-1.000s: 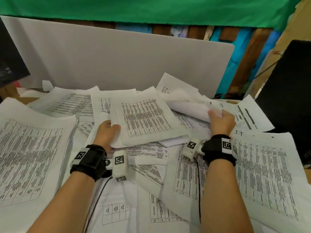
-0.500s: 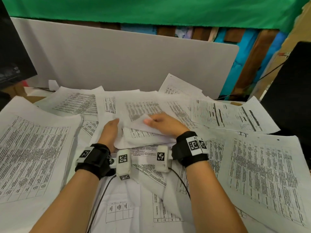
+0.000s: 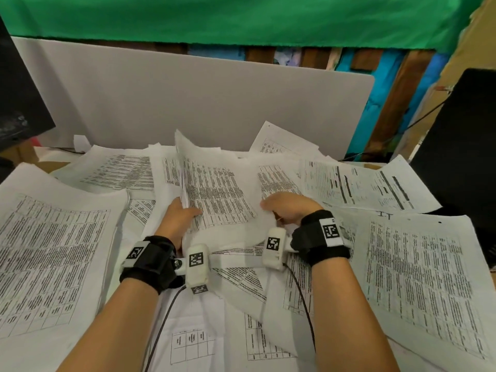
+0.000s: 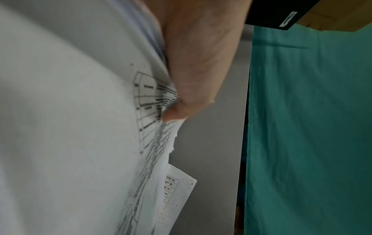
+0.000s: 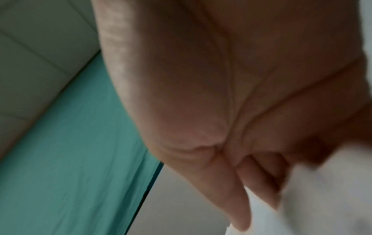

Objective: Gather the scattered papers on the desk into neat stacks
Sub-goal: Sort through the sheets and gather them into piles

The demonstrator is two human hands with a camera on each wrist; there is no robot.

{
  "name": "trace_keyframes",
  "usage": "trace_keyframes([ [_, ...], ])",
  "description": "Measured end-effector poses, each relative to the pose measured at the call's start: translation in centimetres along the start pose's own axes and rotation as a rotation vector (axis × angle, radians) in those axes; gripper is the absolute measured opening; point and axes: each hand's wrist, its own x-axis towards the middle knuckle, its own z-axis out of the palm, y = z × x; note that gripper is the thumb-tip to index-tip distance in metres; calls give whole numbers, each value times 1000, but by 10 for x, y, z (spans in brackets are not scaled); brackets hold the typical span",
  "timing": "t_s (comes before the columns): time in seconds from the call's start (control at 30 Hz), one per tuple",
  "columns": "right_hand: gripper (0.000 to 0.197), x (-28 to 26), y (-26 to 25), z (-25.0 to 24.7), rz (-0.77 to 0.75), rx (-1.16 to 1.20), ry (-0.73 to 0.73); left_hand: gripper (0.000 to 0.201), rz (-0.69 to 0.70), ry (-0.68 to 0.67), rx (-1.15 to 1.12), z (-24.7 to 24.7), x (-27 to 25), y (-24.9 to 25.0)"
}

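A bundle of printed sheets [image 3: 220,200] stands lifted and tilted in the middle of the desk, its far edge curling up. My left hand [image 3: 179,216] grips its left edge, thumb on top of the print. My right hand [image 3: 284,208] grips its right edge with curled fingers. In the left wrist view my left hand [image 4: 193,71] pinches the bundle [image 4: 80,127] at its edge. The right wrist view is blurred and shows my fingers [image 5: 261,178] curled onto white paper [image 5: 322,198]. Loose sheets [image 3: 53,251] cover the desk all around.
More loose sheets lie at the right [image 3: 416,277], the back right [image 3: 362,183] and near me [image 3: 201,339]. A grey divider panel [image 3: 188,103] stands behind the papers. A dark screen [image 3: 18,89] is at the left, a black object [image 3: 461,143] at the right.
My right hand came in from the right with a sheet and laid it on the middle pile. Both hands now hold that pile by its sides and have raised it off the desk.
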Motion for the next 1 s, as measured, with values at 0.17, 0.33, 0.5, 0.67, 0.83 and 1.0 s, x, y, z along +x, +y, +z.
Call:
trace_keyframes([
  [0.17,54,11,48,-37,241,188,593,33,-15,47,-205,-2,-7,4],
  [0.33,55,10,84,-54,327,175,535,28,-34,12,-433,-6,-12,8],
  [0.5,19,1,65,-49,63,417,301,25,4,-150,-499,-3,-16,12],
  [0.67,10,1,52,-55,-378,747,708,33,-44,-187,-455,-2,-19,12],
  [0.83,24,12,68,-62,-258,631,1169,30,-117,-130,-319,0,-22,13],
  [1.0,14,16,59,-48,-327,571,725,45,-103,-149,-260,10,-36,24],
])
